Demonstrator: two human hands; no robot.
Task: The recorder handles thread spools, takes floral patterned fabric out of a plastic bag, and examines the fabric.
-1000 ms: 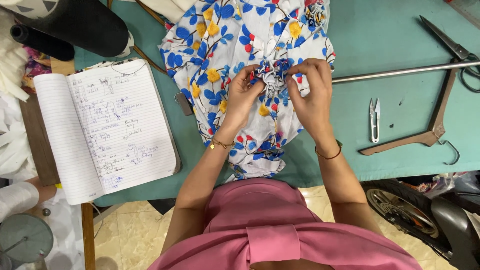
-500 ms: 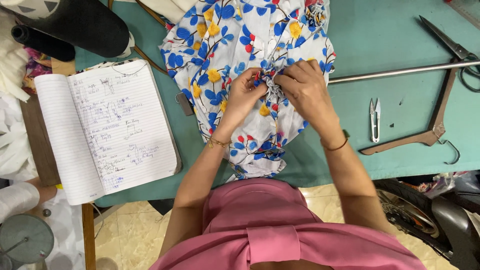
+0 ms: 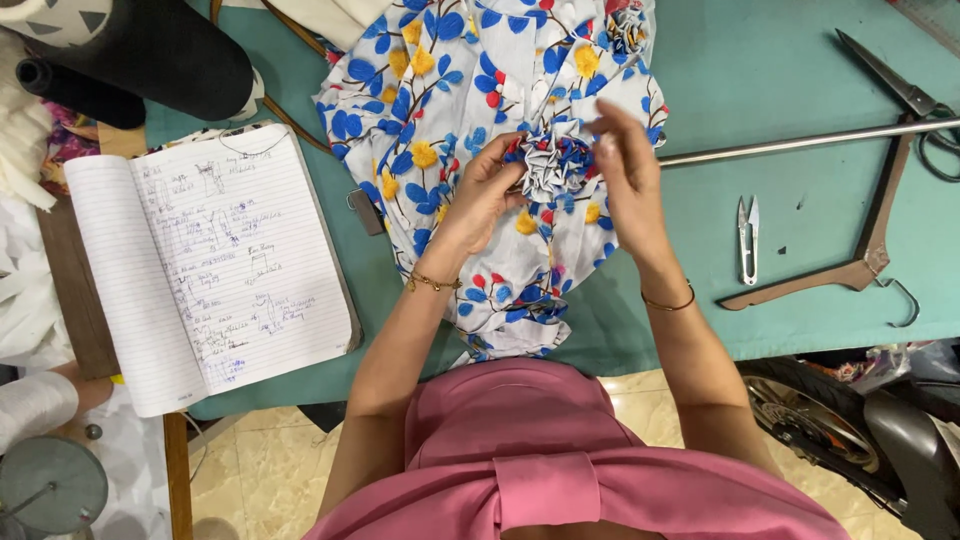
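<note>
Both hands had drawn slightly apart since the earlier frame, uncovering a gathered fabric rosette [image 3: 547, 165] that they had been pressing over a moment before. It sat on the floral garment [image 3: 480, 120], white cloth printed with blue leaves and yellow and red blooms, which lay spread across the middle of the green table [image 3: 780, 80] and hung over its near edge. The left hand [image 3: 480, 195] held the rosette's left side, its fingers curled narrowly against the ruffles, while the right hand [image 3: 625, 175] stood just beside the rosette's right edge with its fingers loosely extended; whether they pinched any cloth could not be told. A thin gold bracelet circled each wrist. Just left of the garment lay an open lined notebook [image 3: 215, 265] filled with handwriting and sketches, its corner overhanging the table. Beyond it, at the far left, rested a large black thread cone [image 3: 160, 60]. To the right of the garment, small thread snips [image 3: 748, 238] lay on the bare table, and a wooden hanger [image 3: 860, 260] rested near them, crossed by a long metal rod [image 3: 800, 143]. Large black-handled shears [image 3: 900, 90] lay at the far right. Nothing stood between the hands and the rosette.
</note>
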